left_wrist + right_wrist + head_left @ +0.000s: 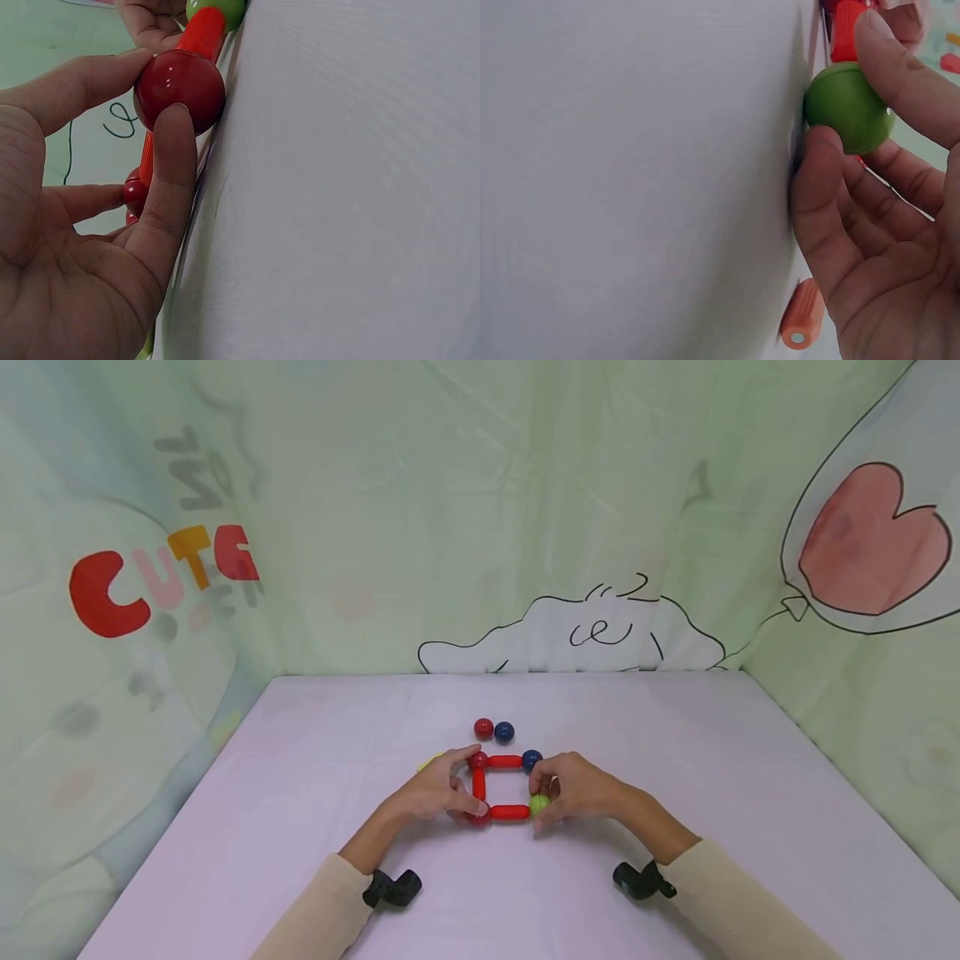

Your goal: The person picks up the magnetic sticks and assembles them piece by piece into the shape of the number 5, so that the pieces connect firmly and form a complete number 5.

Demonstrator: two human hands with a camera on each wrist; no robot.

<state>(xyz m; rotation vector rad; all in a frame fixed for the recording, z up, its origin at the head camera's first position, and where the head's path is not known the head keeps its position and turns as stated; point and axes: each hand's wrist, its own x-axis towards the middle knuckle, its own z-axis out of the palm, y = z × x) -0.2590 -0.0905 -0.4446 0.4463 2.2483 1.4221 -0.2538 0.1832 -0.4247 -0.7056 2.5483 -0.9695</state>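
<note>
Red rods and balls lie joined as a square frame on the table. A red rod (510, 812) spans its front side, between a front-left red ball (180, 86) and a green ball (847, 109). My left hand (435, 789) pinches the front-left red ball between finger and thumb, while another finger touches the back-left red ball (477, 762). The green ball sits between the thumb and fingers of my right hand (581, 787). At the back-right corner is a blue ball (532, 760), close to the right fingers. My right hand hides the frame's right side.
Behind the frame lie a loose red ball (483, 728) and a blue ball (504, 732). Something yellow (427, 763) peeks out behind my left hand. An orange rod (803, 315) lies beside my right hand. Printed fabric hangs around the table (637, 710).
</note>
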